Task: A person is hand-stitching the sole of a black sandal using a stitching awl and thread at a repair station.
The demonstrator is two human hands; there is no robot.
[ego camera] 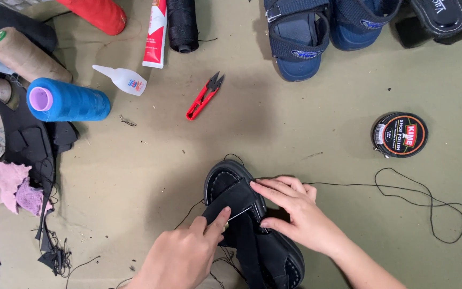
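Black and matte, the sandal [252, 230] is lying low in the middle of the frame on the olive-drab bench [316, 123], its long axis running diagonally, one rounded end pointing to the upper left and the other toward the lower right. The left hand [183, 256] is pressing its forefinger and thumb down on the wide strap [231, 203], not closing around anything. The right hand [294, 211] is lying flat with fingers spread over the strap's other side, its grip open. A thin needle seems to be lying between the fingertips, but it is hard to make out. Black thread [429, 200] is trailing off in loops to the right. The sandal's lower end is partly covered by both hands, and both forearms are cut off by the bottom edge. Red thread snips [204, 96] are lying above, well apart; a round shoe polish tin [400, 134] is sitting at right, and a blue thread cone [69, 99] at upper left.
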